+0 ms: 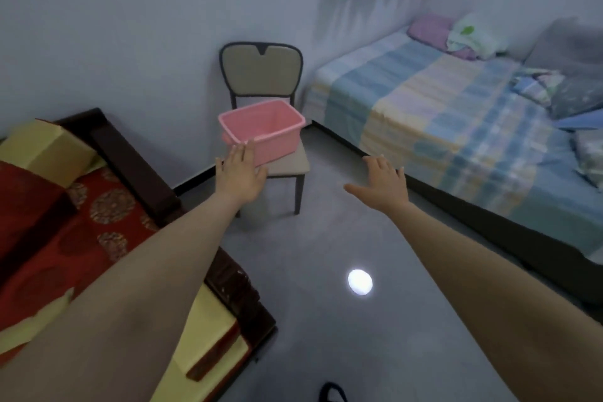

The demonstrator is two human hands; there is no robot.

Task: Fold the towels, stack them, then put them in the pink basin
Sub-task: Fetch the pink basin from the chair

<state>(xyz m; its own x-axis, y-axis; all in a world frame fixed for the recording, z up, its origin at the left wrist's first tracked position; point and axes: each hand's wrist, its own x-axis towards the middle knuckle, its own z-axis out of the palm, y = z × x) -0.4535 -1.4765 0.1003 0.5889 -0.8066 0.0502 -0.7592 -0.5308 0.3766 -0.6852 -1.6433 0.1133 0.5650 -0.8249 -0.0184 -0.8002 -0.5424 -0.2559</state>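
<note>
Head view: pink basin [261,130] on chair [287,163] seat, by the wall. Left hand [239,174] spread flat, palm down, fingertips overlapping the basin's near rim; contact unclear. Right hand [381,184] spread, empty, over floor [326,238], right of chair. Both arms outstretched.

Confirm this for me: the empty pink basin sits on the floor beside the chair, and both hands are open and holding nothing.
One detail is off. The head view shows the pink basin resting on the seat of the chair, not on the floor beside it. The rest holds: the basin looks empty, and the left hand and right hand are open and holding nothing.
</note>
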